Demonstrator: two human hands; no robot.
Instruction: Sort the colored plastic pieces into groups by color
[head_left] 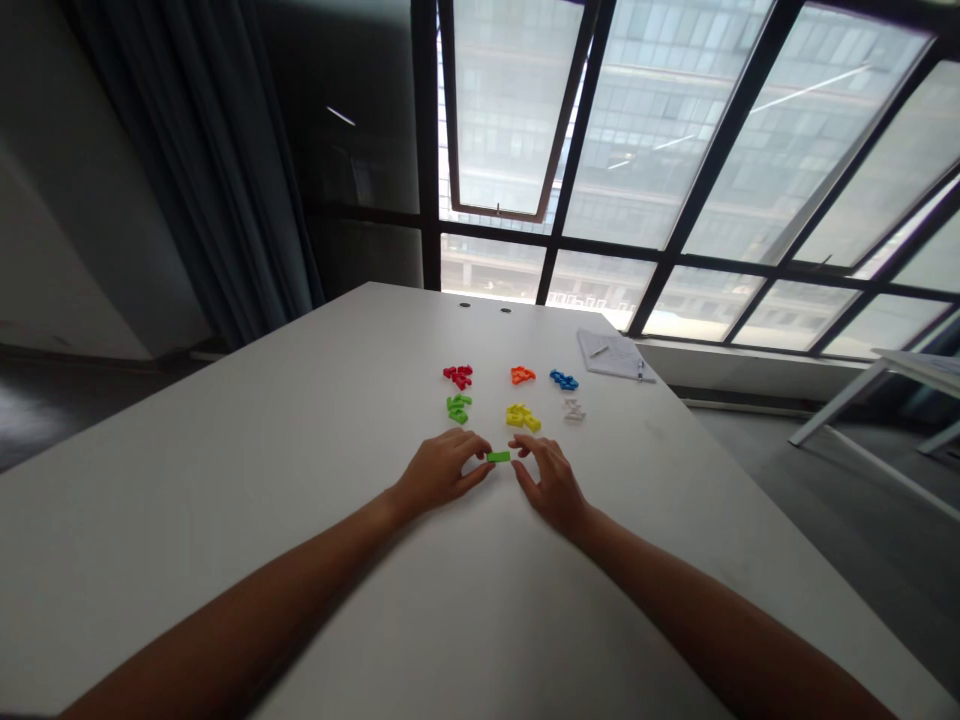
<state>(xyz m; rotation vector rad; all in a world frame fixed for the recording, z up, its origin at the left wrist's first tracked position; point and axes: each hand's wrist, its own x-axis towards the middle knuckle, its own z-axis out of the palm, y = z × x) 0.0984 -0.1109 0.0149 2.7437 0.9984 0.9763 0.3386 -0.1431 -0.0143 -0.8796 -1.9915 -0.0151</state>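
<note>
Green bar [499, 457]: flat on the white table [225, 500], dead centre between the two hands!

Left hand [439, 470]: coming in from the left, left fingers [481, 450] curled and right up at the bar's left end; can't tell from here whether they actually grip it.

Right hand [553, 485]: right fingers [523, 441] spread open, thumb and forefinger parted, just beside the bar's right end, holding nothing.

Next row out: green pieces [458, 408] in a small heap, yellow pieces [522, 417] in the middle, white pieces [574, 409] on the right.

Back row: red pieces [457, 376], orange pieces [523, 375], blue pieces [564, 380], each its own little cluster.

Far corner: a sheet of paper [609, 354] on the table, a pen [640, 370] along its right edge.

Beyond the table: a tall dark-framed window [675, 170], a dark curtain [202, 150] to the left, and a white side table [900, 365] to the right.
</note>
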